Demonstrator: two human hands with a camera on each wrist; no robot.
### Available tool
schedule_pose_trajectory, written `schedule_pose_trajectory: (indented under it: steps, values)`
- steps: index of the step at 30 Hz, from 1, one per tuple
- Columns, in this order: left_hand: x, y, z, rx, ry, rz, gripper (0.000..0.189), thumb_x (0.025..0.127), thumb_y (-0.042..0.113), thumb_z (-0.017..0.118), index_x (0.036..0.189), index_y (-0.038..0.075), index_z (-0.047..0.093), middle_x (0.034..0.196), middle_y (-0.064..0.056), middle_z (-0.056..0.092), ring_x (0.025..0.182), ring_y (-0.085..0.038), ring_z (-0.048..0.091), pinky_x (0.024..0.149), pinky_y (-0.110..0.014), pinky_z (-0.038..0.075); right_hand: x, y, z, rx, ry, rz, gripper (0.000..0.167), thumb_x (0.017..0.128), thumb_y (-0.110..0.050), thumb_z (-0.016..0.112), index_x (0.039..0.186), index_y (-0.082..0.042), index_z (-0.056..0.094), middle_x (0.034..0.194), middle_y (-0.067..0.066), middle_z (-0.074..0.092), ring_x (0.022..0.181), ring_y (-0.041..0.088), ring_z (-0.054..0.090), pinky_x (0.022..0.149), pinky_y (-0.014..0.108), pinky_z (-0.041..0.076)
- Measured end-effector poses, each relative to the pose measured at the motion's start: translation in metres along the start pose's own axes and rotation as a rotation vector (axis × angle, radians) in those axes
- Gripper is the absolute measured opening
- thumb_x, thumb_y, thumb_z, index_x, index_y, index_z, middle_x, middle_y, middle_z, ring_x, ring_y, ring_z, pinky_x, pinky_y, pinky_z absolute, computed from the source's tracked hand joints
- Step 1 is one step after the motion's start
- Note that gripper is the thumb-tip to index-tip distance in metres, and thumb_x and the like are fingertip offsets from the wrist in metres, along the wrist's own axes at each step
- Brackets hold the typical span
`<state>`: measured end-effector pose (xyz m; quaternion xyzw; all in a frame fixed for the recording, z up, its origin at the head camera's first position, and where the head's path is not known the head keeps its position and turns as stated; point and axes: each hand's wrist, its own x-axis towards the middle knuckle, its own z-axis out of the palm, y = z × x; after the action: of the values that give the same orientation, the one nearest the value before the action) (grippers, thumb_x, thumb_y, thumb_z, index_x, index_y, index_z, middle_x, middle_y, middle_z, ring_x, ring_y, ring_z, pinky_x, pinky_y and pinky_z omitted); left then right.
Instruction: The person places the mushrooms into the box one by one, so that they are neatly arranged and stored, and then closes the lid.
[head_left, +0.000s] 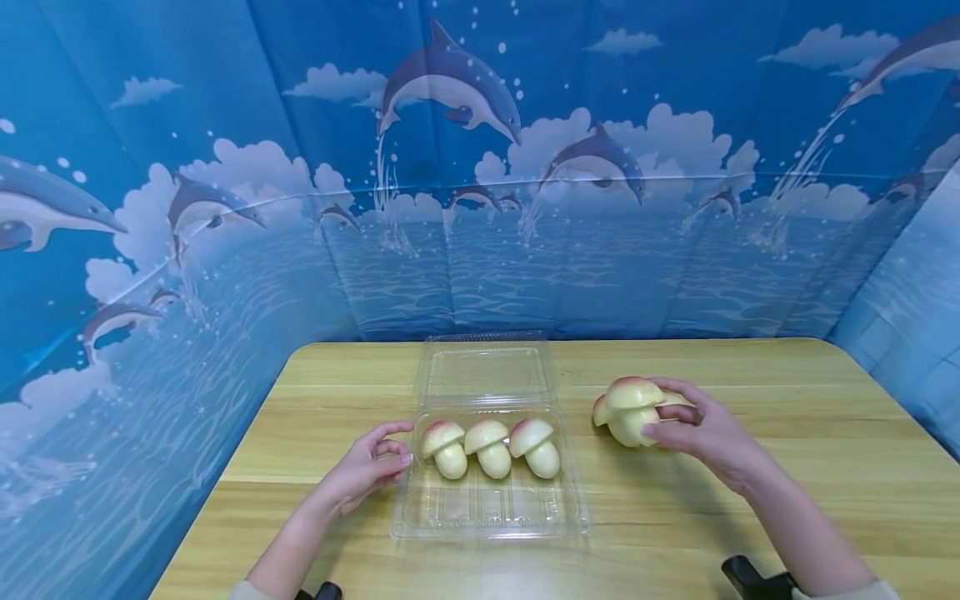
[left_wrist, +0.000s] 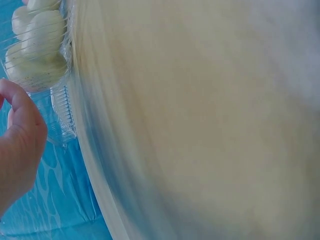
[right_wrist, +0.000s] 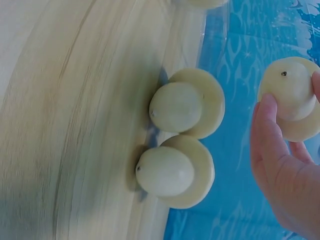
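My right hand [head_left: 701, 429] grips a pale yellow mushroom [head_left: 632, 412] with a reddish cap, raised off the table in the right wrist view. Behind it, two similar mushrooms lie on the table, partly hidden in the head view; the right wrist view shows one mushroom [right_wrist: 177, 107] beside another mushroom [right_wrist: 166, 172]. A clear plastic clamshell box [head_left: 491, 521] lies open, with three mushrooms in a row in its base, the middle mushroom [head_left: 491, 450] among them. At the box's left edge is my left hand [head_left: 367, 467], fingers loosely bent; contact with the rim is unclear.
The box's lid [head_left: 487, 371] is folded back toward the far edge of the wooden table [head_left: 337, 375]. Behind the table hangs a blue dolphin-print cloth [head_left: 480, 267]. A black piece [head_left: 750, 575] shows under the right forearm.
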<state>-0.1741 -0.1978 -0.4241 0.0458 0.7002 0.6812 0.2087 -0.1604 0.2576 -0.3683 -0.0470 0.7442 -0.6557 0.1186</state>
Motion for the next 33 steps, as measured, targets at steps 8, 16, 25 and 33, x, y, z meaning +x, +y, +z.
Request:
schedule_pose_trajectory:
  steps: [8,16,25,33]
  values:
    - [0.001,0.0,0.0,0.0,0.004,-0.004,0.059,0.087,0.004,0.062,0.138,-0.001,0.033,0.089,-0.001,0.054,0.071,-0.009,0.053,0.065,-0.021,0.047,0.003,-0.001,0.01,0.0,-0.05,-0.009,0.068,0.086,-0.006,0.065,0.141,-0.002,0.025,0.102,0.007,0.061,0.09,0.017,0.062,0.079,0.036,0.052]
    - [0.002,-0.001,-0.001,0.004,0.009,-0.008,0.058,0.088,0.004,0.062,0.138,0.0,0.033,0.088,-0.001,0.054,0.07,-0.01,0.052,0.064,-0.021,0.046,0.006,-0.001,0.025,0.006,-0.075,-0.026,0.069,0.084,-0.006,0.067,0.14,-0.001,0.027,0.104,0.01,0.059,0.092,0.017,0.062,0.08,0.035,0.052]
    - [0.002,-0.002,-0.001,0.004,0.009,-0.006,0.059,0.087,0.004,0.062,0.138,-0.001,0.033,0.089,-0.002,0.054,0.071,-0.009,0.053,0.065,-0.02,0.047,0.006,0.003,0.044,0.042,-0.142,-0.034,0.072,0.083,-0.004,0.067,0.141,0.0,0.024,0.1,0.008,0.061,0.088,0.017,0.062,0.08,0.033,0.051]
    - [0.003,-0.002,-0.001,0.006,0.011,-0.007,0.058,0.088,0.003,0.061,0.138,-0.001,0.033,0.09,-0.002,0.054,0.071,-0.009,0.053,0.065,-0.02,0.047,0.008,0.002,0.06,0.046,-0.167,-0.021,0.072,0.081,-0.006,0.071,0.14,-0.002,0.029,0.095,0.006,0.055,0.085,0.012,0.056,0.077,0.032,0.052]
